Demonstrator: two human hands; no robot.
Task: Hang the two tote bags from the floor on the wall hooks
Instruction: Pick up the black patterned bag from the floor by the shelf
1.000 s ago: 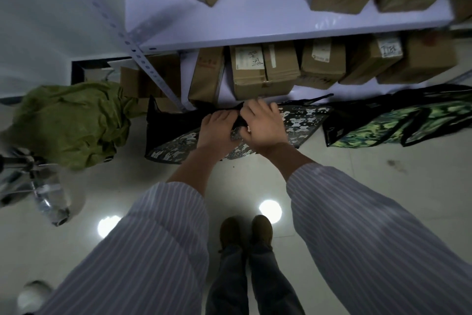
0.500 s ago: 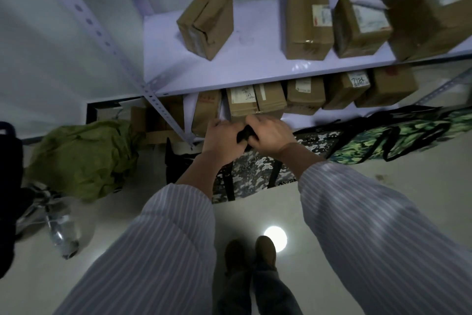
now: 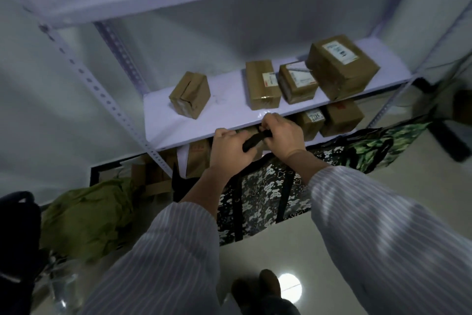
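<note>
Head view:
Left hand: curled tight round the black handle strap, gripping its lower end.
Right hand: closed fist on the upper end of the same strap, just right of the left hand.
Grey camo tote bag: hangs below both hands by its straps, in front of the lowest shelf; whether its bottom edge touches the floor is hidden by the left sleeve.
Green camo tote bag: lies on the floor to the right, against the rack, its near end beside the grey bag.
Edges: the front edge of the middle shelf lies just behind the knuckles; the perforated upright slants down on the left.
Open room: bare floor near the person's shoes; an olive bundle crowds the left.
</note>
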